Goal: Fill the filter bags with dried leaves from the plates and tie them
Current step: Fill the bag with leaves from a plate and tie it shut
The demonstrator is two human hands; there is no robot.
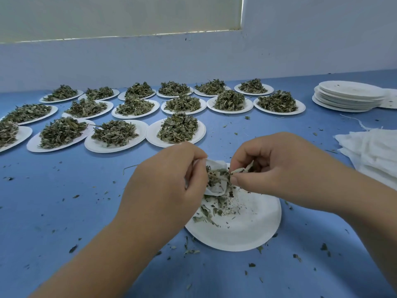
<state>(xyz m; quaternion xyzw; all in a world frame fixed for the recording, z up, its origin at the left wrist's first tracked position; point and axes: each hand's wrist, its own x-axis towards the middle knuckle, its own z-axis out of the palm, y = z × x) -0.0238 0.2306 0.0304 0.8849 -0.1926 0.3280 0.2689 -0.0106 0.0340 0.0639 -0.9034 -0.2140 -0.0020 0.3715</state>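
The left hand (167,183) grips a white filter bag (216,188), its fingers curled round the bag's edge and holding the mouth turned toward 3 o'clock. The bag hangs just above the 10 o'clock rim of a white paper plate (247,231) that sits on the blue table (64,211) in front of the person. The right hand (281,168) comes in from 3 o'clock, thumb and fingers clamped together on a pinch of dried leaves (240,169) right at the bag's mouth. More leaves show inside the opening. The plate below is mostly bare, with a small scatter of leaf bits (206,211) and dust on its 9 o'clock side, under the bag.

At 11 to 12 o'clock from the hands, 3 rows of heaped plates (150,134) hold mounds of the same leaves. A stack of used plates (348,97) stands at 2 o'clock, and a pile of flat filter bags (373,151) lies at 3 o'clock, near the right forearm. Leaf crumbs are scattered across the table all around.
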